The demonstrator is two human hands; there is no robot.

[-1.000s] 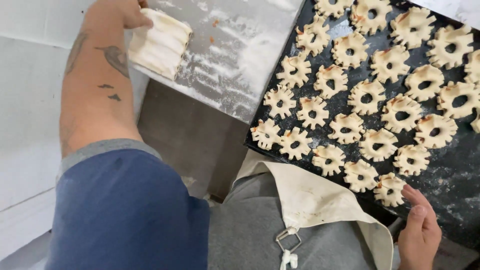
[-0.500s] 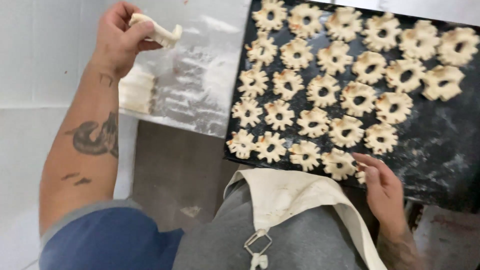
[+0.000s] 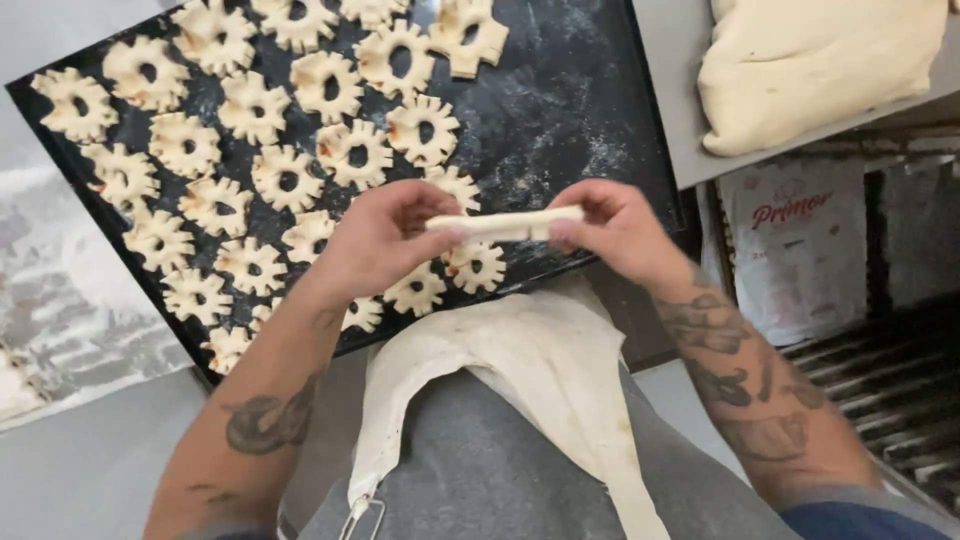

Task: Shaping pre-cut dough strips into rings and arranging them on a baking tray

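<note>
**Both hands held a dough strip over the baking tray**

Left hand [image 3: 375, 235] and right hand [image 3: 615, 225] held one flat, pale dough strip [image 3: 505, 224] between them, level, stretched left to right. Left fingers [image 3: 425, 243] were clamped on the strip's left end, thumb under, other fingers curled above. Right fingers [image 3: 570, 232] were pinched shut on the right end. The strip hung in the air just above the near edge of the black baking tray [image 3: 570, 90], not touching it as far as the view showed.

The tray was dusted with flour and lay tilted in the frame, running from far left to near middle. It carried many ring-shaped, notched pastry pieces [image 3: 290, 180], each with a hole in the middle, laid in rows close together, mostly on the left and far part. The right part of the tray was bare and floury. A few pastry pieces lay right under the hands, partly hidden by them.

At far right, a big lump of dough [image 3: 820, 70] sat on a grey table [image 3: 675, 110], just beside the tray's right edge. Below it stood a white printed bag [image 3: 790, 250]. At far left was a floured table surface [image 3: 70, 300], beside the tray.

A cream apron [image 3: 520, 370] over grey clothing filled the near middle. Both forearms bore tattoos. A dark metal rack [image 3: 890, 390] showed at near right.
</note>
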